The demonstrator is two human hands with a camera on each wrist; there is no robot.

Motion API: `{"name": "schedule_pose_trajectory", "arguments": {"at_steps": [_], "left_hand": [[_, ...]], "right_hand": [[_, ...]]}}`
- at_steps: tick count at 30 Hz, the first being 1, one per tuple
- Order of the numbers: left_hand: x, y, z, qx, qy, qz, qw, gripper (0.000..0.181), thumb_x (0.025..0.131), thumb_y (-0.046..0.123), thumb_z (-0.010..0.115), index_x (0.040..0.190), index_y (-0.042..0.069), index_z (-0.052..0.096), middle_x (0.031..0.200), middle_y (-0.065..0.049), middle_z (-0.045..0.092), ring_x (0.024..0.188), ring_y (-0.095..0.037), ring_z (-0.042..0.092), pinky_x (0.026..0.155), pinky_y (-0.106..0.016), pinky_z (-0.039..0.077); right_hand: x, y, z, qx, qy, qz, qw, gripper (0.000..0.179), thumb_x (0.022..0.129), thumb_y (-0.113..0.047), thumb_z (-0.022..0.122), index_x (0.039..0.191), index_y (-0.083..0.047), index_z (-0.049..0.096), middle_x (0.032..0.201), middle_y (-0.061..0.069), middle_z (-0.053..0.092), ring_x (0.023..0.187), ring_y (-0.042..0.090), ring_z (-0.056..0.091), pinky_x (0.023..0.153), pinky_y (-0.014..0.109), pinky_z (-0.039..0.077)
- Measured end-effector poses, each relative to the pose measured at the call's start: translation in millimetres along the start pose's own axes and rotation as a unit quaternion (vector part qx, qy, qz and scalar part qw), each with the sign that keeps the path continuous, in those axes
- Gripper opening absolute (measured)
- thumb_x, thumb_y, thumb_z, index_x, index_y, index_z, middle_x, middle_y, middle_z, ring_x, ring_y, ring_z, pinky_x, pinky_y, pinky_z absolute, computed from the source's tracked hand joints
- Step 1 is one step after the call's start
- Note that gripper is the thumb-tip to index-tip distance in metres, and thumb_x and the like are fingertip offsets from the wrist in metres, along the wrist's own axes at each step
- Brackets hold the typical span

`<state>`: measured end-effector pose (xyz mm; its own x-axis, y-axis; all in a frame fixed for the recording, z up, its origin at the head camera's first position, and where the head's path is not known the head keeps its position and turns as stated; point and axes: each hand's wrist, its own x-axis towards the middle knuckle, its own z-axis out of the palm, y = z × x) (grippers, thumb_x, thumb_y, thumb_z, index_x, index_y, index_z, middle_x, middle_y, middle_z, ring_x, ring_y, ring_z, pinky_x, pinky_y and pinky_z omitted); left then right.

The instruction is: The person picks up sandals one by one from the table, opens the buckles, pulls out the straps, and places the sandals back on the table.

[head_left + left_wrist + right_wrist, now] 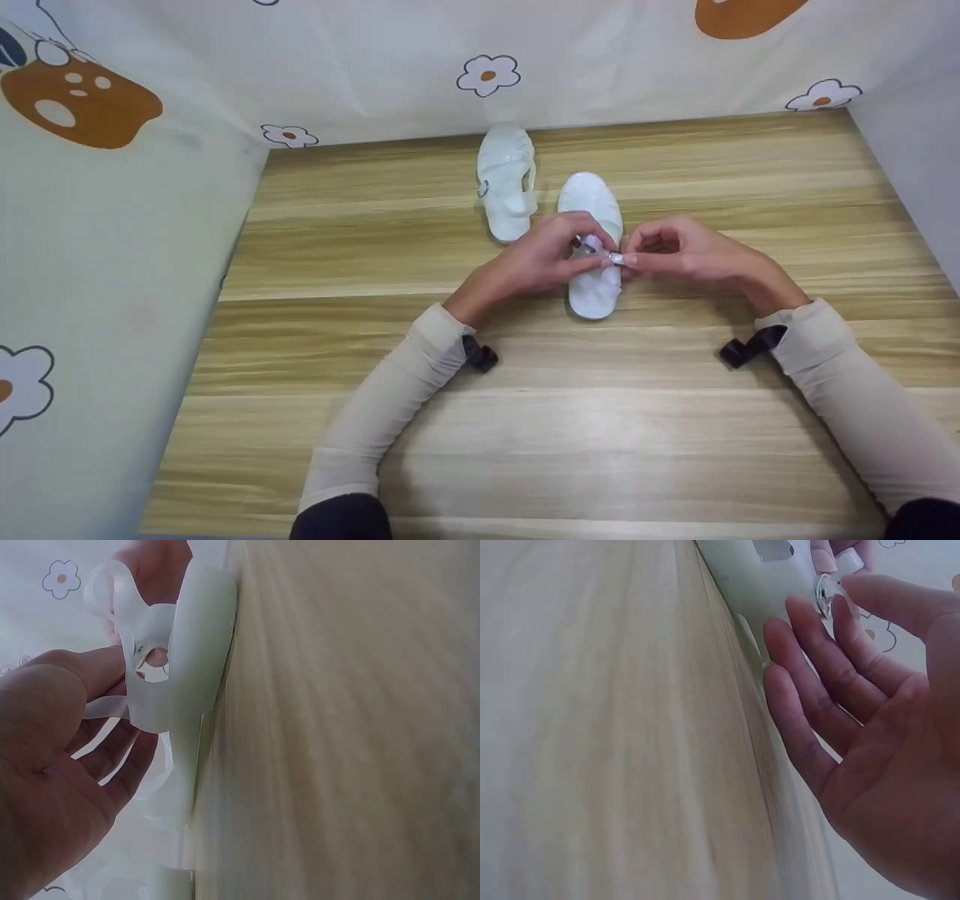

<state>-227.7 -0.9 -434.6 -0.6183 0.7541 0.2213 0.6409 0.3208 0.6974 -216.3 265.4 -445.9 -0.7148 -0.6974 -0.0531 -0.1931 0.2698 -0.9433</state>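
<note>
- Left hand (pixel 544 255): grasping, thumb and forefinger pinched on the strap (pixel 109 706) of the near sandal (pixel 590 199); I see its other fingers bent loosely behind.
- Right hand (pixel 694 251): also grasping, thumb and forefinger tips pinched together at the metal buckle (pixel 823 596); remaining fingers spread, lightly curved. Both hands meet at the sandal's right side in my head view.
- Near sandal: white, slightly translucent, sole down on the wood-grain surface (pixel 525 420), toe away from the person, heel toward them, right of centre.
- Cut-outs pierce its side wall; through one, in the left wrist view, I catch what looks like a fingertip.
- Far sandal (pixel 504 184): matching white, ahead and to the left of the near one, apart from it, toe close to the cloth backdrop (pixel 390 67). Its own small buckle sits on the left edge. Heel lies just beside the left hand; contact I cannot tell.
- Brand marks on either sandal: too small or blurred for me to judge.
- Backdrop print: white flowers with orange centres, plus large orange shapes with pale spots.
- Beige sleeves (pixel 405 375) cover both forearms; black mounts (pixel 752 347) sit at both wrists. Any lettering on those is too small for me to read.
</note>
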Motion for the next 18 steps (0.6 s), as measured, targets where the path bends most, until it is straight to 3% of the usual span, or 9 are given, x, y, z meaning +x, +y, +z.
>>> {"name": "schedule_pose_trajectory", "arguments": {"at_steps": [10, 18], "left_hand": [[-0.6, 0.1, 0.6, 0.003, 0.005, 0.004, 1.0000, 0.020, 0.093, 0.027, 0.073, 0.109, 0.014, 0.074, 0.105, 0.003, 0.071, 0.093, -0.008, 0.059, 0.086, -0.032, 0.054], [-0.9, -0.7, 1.5, -0.012, 0.018, 0.025, 0.9995, 0.019, 0.093, 0.024, 0.073, 0.109, 0.013, 0.074, 0.104, 0.003, 0.071, 0.095, -0.008, 0.060, 0.087, -0.033, 0.054]], "right_hand": [[-0.1, 2.4, -0.6, 0.007, 0.003, -0.001, 1.0000, 0.015, 0.100, -0.016, 0.062, 0.103, -0.002, 0.066, 0.101, 0.021, 0.070, 0.095, 0.035, 0.068, 0.082, 0.032, 0.057], [0.3, 0.8, 0.7, 0.022, 0.005, 0.007, 0.9997, 0.017, 0.100, -0.016, 0.063, 0.103, 0.000, 0.064, 0.101, 0.022, 0.070, 0.095, 0.035, 0.069, 0.086, 0.038, 0.059]]}}
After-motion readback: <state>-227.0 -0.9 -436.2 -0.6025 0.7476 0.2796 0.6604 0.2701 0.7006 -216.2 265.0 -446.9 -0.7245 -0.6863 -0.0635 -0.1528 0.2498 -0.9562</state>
